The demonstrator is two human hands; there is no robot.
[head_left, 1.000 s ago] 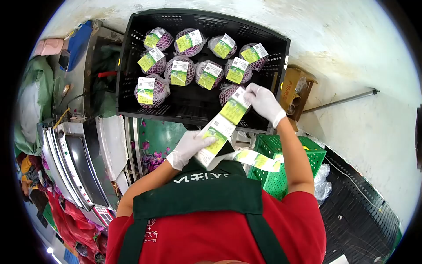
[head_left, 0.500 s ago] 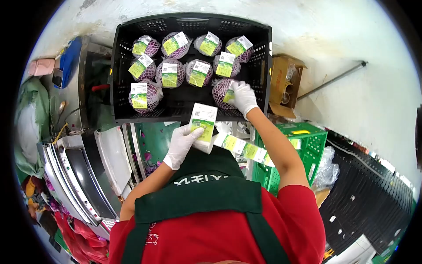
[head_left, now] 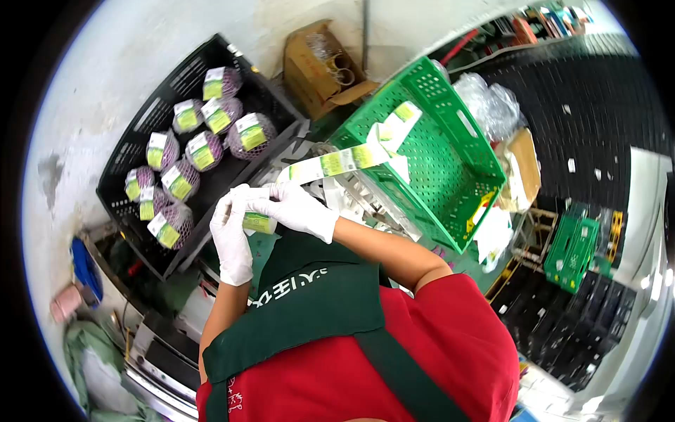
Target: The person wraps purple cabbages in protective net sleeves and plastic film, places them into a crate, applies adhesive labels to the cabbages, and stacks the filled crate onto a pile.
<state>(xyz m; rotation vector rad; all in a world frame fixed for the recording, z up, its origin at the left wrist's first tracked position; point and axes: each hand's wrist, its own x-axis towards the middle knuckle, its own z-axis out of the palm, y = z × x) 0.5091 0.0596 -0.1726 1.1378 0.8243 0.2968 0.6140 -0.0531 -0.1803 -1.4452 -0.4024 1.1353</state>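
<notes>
Both my gloved hands are together in front of my apron, over a roll of green and white labels (head_left: 260, 223). My left hand (head_left: 232, 235) is closed around the roll's left side. The fingers of my right hand (head_left: 299, 211) pinch at the roll's upper edge, against my left fingertips; the exact spot is hidden. From there a long label strip (head_left: 341, 161) runs right and drapes into a green crate (head_left: 485, 151). To the left, a black crate (head_left: 116, 186) holds several round purple vegetables in white nets, such as one labelled purple vegetable (head_left: 251, 136).
Behind the crates stands an open cardboard box (head_left: 309, 74) against the wall. Clear plastic wrap (head_left: 489, 105) lies beyond the green crate. Farther right are a smaller green crate (head_left: 571, 253) and stacked black crates (head_left: 573, 330). A green cloth bag (head_left: 98, 366) is at lower left.
My right hand has left the vegetable at the black crate's front right and joined my left hand at the label roll. The view has turned right, showing more of the green crate.
</notes>
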